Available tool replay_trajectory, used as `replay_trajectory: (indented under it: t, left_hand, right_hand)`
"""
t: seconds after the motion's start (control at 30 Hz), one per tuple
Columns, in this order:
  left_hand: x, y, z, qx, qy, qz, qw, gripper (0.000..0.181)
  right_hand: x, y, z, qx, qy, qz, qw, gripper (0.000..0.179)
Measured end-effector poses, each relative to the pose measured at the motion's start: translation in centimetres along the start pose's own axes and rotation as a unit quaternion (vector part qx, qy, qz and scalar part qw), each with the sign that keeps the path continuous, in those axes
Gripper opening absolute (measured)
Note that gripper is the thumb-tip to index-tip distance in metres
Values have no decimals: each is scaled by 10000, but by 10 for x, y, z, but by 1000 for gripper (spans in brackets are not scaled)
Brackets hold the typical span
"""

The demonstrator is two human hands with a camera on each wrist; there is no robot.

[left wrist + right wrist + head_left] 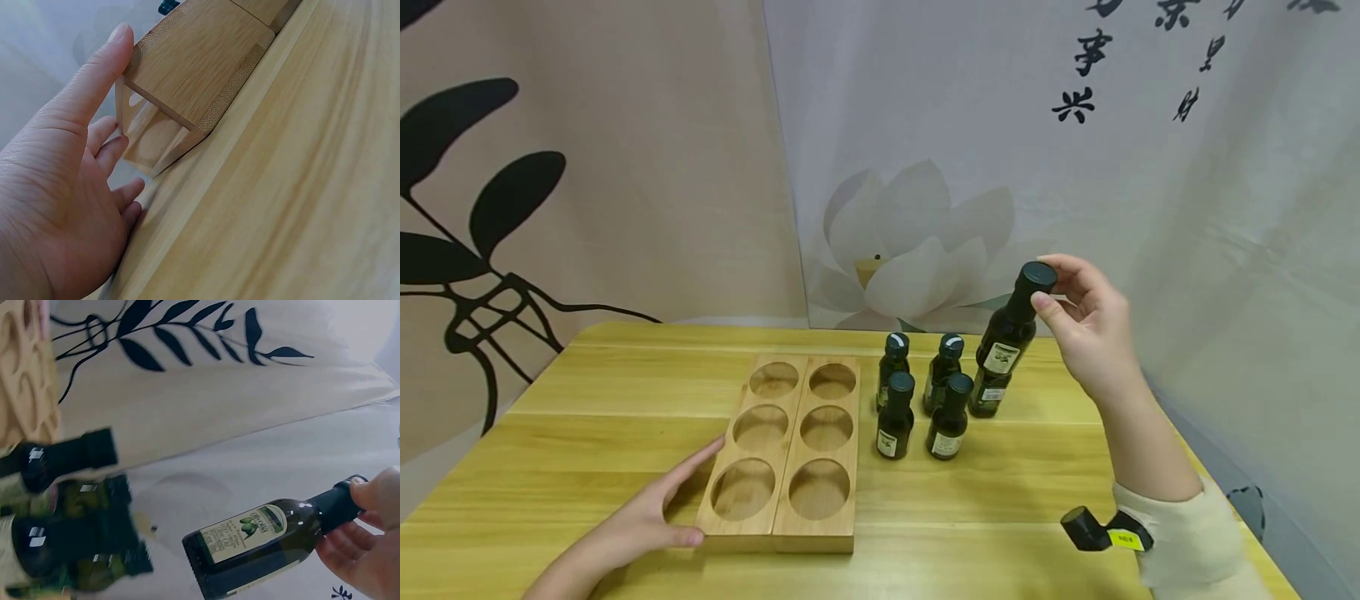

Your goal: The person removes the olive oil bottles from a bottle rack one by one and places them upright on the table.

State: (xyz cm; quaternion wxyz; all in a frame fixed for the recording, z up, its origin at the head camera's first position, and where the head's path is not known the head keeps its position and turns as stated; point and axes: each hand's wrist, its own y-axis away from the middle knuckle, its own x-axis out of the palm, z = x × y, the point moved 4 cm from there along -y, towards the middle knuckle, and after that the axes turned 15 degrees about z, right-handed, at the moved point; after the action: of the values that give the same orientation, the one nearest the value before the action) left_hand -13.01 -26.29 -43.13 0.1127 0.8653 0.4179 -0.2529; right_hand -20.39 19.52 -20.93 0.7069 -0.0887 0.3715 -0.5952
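Note:
My right hand (1093, 333) pinches the dark cap of an olive oil bottle (1004, 340), raised and tilted above the table. In the right wrist view the held bottle's label (245, 532) shows green olives. Behind its lower end, another small bottle (990, 393) is partly hidden. Along the left edge of a wooden holder (815, 527), my left hand (643, 521) lies spread, thumb at the near corner and a finger farther up the side. The holder is two blocks side by side, each with three round recesses, none holding a bottle.
Several matching dark bottles (896, 417) stand upright just right of the holder. The yellowish wooden table (647, 400) reaches back to a printed cloth (910, 125) with leaves, a lotus and characters. A small black device (1105, 531) is on my right wrist.

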Motion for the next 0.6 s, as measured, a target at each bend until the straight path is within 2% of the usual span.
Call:
replay_trajectory:
  t: [0.2,0.6]
  left_hand:
    - [0,0,0,-9,18,-14,10000,89]
    - [0,0,0,8,35,-1,10000,88]
  right_hand:
    - [-10,9,-12,198,427,4,9989,30]
    - [-13,33,-45,576,575,173,9965,32]
